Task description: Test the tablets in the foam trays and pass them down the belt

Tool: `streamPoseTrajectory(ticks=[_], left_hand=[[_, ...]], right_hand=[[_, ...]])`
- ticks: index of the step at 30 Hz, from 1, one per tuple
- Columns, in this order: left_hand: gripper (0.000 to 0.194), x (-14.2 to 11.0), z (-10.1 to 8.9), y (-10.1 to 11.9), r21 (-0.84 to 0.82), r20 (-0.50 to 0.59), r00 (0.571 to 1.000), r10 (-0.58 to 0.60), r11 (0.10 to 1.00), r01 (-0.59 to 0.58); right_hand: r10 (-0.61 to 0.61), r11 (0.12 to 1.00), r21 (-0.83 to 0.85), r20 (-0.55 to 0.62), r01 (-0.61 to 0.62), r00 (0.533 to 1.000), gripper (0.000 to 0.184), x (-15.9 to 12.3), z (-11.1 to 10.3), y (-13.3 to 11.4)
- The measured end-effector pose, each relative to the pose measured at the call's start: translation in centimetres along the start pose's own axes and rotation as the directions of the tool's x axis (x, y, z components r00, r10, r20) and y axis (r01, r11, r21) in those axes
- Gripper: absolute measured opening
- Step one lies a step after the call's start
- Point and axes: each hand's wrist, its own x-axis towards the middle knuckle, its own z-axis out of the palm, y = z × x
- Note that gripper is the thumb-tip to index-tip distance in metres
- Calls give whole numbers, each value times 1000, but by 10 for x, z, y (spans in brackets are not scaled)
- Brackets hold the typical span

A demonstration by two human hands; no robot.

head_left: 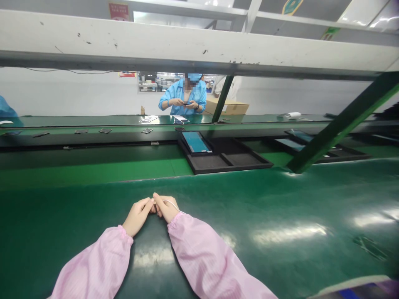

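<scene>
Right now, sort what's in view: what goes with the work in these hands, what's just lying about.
With the hands:
left hand and right hand, fingertips together
white cord along the right hand

Apparently lying about:
black tray
blue-faced panel at the tray
cardboard box

The sleeves [96,261] are pink, perhaps finely striped; the cord [171,202] white; the tabletop [280,199] deep green; the tray [247,150] black; the co-worker's jacket [174,93] light blue; the overhead beam [156,43] white, dark-flecked.
</scene>
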Motion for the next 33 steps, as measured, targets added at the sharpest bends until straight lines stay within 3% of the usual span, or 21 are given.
streamPoseTrajectory(ticks=[22, 30, 33], left_hand=[[48, 2, 2, -1, -55, 6, 1000, 5, 998, -5], [33, -2, 24, 2, -194, -91, 990, -110, 977, 91], [22, 0, 26, -1, -247, -128, 978, -165, 960, 129]], right_hand=[[-6, 1000, 19, -15, 7, 1000, 75, -3, -3, -8], [-86, 996, -1, 44, 86, 995, 63, -19, -21, -12], [-112, 994, 2, -13, 112, 994, 58, -18, -22, -9]])
